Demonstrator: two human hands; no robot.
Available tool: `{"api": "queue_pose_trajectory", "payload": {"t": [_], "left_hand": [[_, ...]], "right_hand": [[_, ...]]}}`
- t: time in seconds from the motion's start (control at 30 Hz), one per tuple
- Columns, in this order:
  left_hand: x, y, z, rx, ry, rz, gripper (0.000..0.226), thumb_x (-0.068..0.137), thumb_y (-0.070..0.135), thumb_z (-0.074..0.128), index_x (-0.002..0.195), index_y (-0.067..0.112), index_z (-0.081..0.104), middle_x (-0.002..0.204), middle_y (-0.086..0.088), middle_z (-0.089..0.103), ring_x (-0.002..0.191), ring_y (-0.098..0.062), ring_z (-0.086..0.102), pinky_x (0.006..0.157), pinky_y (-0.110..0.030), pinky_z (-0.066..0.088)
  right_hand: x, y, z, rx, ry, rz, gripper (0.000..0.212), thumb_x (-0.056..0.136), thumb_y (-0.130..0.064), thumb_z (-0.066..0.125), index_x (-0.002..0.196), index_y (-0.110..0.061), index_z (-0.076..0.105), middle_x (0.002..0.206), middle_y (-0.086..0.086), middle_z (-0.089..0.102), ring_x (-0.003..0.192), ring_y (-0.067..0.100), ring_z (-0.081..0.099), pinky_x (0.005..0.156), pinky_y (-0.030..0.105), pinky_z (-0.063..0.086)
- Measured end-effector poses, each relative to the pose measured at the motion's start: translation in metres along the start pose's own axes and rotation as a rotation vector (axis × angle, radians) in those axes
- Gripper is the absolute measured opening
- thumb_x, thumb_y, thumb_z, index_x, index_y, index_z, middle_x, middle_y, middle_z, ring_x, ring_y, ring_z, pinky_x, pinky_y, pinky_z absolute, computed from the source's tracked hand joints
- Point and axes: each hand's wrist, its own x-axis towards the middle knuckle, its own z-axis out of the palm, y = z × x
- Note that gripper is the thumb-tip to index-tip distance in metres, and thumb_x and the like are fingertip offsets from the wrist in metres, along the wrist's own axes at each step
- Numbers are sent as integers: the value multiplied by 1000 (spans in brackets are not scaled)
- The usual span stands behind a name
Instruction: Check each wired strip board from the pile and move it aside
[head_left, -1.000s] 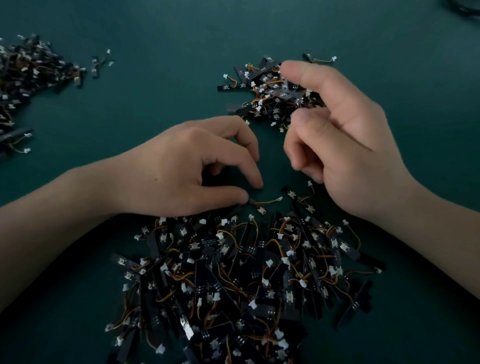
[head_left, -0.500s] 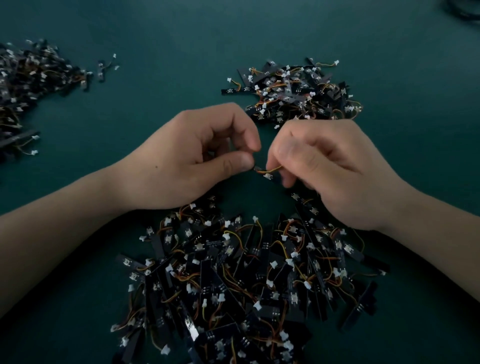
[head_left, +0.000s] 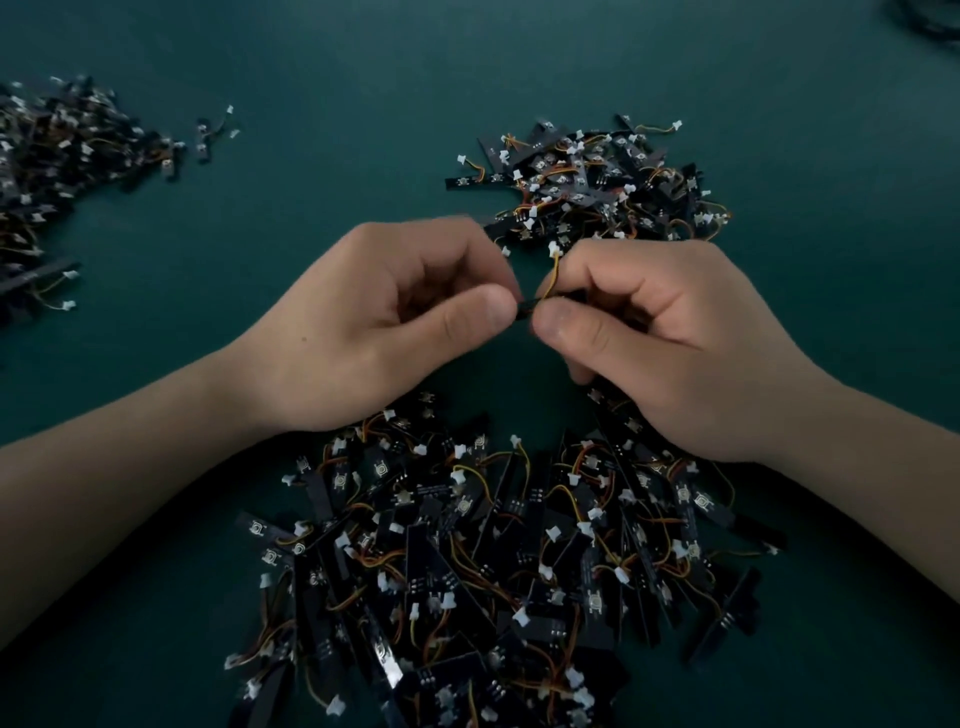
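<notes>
Left hand (head_left: 374, 322) and right hand (head_left: 665, 332), apart a second ago, now meet just beyond the unchecked pile (head_left: 493, 561). Each pinches one end of a single strip board (head_left: 524, 310) between thumb and forefinger. Its orange wire (head_left: 555, 275) has swung up, white connector (head_left: 554, 250) topmost. That suggests a fresh check is under way; the board likely goes next to the sorted pile (head_left: 597, 182) just behind the hands on the worktop (head_left: 311, 78).
</notes>
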Motion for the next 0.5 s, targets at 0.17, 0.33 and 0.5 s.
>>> {"api": "queue_pose_trajectory", "payload": {"t": [0.17, 0.33, 0.5], "left_hand": [[0, 7, 5, 146, -57, 90, 29, 99, 34, 62, 78, 14, 68, 62, 4, 58, 56, -17, 53, 53, -24, 40], [-1, 5, 3, 117, -44, 39, 29, 98, 38, 61, 79, 16, 67, 60, 2, 56, 52, -18, 50, 50, -27, 39], [1, 6, 1, -2, -15, -33, 28, 100, 37, 57, 78, 21, 65, 56, 11, 50, 48, -4, 40, 49, -16, 32]], "right_hand": [[0, 2, 3, -17, 37, 25, 42, 101, -31, 59, 64, -12, 68, 55, 6, 62, 49, 21, 58, 48, 39, 44], [1, 2, 5, -53, 70, 25, 50, 102, -37, 62, 61, -9, 65, 50, 2, 56, 43, 16, 50, 41, 18, 31], [1, 5, -1, 212, 44, 101, 47, 107, -31, 42, 77, -12, 74, 59, 0, 63, 55, 10, 55, 51, 21, 40]]}}
